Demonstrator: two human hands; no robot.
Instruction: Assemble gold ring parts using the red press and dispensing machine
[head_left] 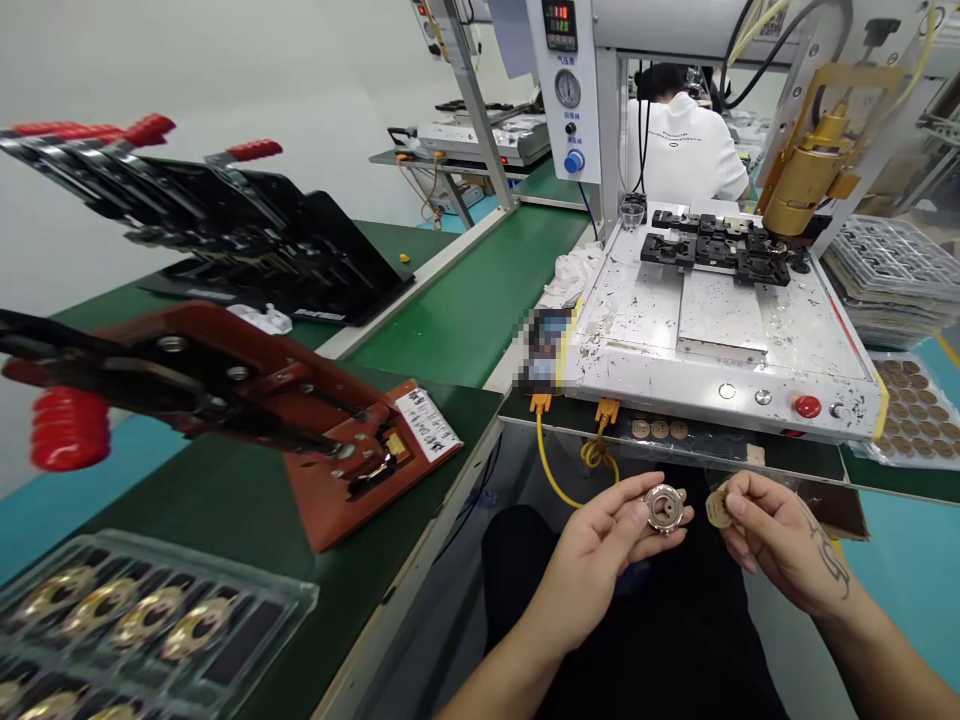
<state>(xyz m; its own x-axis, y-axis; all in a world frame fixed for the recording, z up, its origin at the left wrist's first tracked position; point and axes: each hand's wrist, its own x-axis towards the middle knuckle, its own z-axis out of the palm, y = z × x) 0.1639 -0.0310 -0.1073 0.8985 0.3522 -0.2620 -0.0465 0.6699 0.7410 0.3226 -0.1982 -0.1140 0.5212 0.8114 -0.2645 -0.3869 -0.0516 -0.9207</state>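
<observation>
Over my lap, my left hand [611, 545] grips a watch case [664, 509] between thumb and fingers; it is a round, shiny rose-gold ring with short lugs and an opening in the middle. Just to its right, my right hand [769, 530] pinches a thin round brown disc [718, 509] by its edge. The case and the disc are apart, at about the same height. Ahead of both hands, several similar brown discs [660, 429] lie in a row along the bench edge below the white machine [622, 340].
A red-brown toggle press [360, 450] stands at the left, with a plastic tray [300, 597] of gold watch parts before it. Black toggle presses [330, 250] stand behind. At the right lie a sheet of discs [919, 410] and stacked trays [892, 270]. A co-worker [686, 145] sits beyond.
</observation>
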